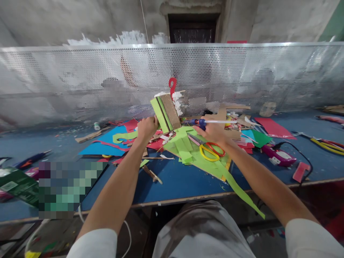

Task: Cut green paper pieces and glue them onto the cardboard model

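My left hand (147, 128) is closed on the lower edge of a cardboard piece faced with green paper strips (166, 112), holding it tilted above the table. White paper fringe and a red curl stick up from its top. My right hand (212, 132) grips a blue glue gun (199, 123) with a clear glue stick out of its back; the nozzle points left at the cardboard piece. Under both hands lies a pile of light-green paper sheets (192, 152). Scissors with yellow and red handles (209, 150) rest on that pile just below my right hand.
The blue table (177, 179) carries red, blue and green paper scraps, cardboard bits, a pink tool with a black cord (278, 156) at right and a dark blue tool (32, 159) at left. A perforated metal screen (242, 75) runs along the back. Yellow-handled pliers (326, 145) lie far right.
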`<state>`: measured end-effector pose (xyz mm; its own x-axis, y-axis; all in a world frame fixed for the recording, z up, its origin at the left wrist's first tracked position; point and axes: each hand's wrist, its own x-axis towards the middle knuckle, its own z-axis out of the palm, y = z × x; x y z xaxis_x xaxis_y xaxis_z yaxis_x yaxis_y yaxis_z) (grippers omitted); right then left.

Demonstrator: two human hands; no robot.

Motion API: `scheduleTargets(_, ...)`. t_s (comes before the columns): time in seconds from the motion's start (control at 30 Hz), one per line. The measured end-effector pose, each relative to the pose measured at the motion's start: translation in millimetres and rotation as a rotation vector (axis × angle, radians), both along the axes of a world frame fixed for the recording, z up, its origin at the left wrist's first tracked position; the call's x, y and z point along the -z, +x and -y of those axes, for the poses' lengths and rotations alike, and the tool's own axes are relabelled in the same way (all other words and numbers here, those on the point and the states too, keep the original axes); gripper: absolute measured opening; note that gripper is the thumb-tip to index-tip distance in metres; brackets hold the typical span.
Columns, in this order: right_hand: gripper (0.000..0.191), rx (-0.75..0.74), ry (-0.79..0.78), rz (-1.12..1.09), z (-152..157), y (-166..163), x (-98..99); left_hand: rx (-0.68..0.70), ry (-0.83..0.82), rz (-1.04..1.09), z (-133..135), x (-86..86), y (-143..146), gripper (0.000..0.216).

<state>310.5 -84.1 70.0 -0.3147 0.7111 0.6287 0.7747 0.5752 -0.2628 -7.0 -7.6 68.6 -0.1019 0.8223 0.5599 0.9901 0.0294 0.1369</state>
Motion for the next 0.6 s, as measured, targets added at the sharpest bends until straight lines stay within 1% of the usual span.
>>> scheduleTargets(0.13, 0.039, -0.058, -0.086, 0.054, 10.7, -7.3, -6.3, 0.002, 0.002, -0.002, -0.5, -0.4, 0.1, 0.064)
scheduleTargets(0.33, 0.04, 0.03, -0.015, 0.017, 10.2, -7.2, -7.5, -0.004, 0.005, -0.016, 0.7, -1.1, 0.1, 0.064)
scheduleTargets(0.5, 0.042, -0.057, -0.066, 0.071, 11.5, -5.7, -7.8, -0.006, -0.005, -0.02, 2.8, -1.1, 0.1, 0.063)
scheduleTargets(0.6, 0.039, -0.085, -0.076, 0.012, 9.4, -0.7, -6.6, -0.005, -0.01, -0.017, 3.6, -1.2, 0.5, 0.063)
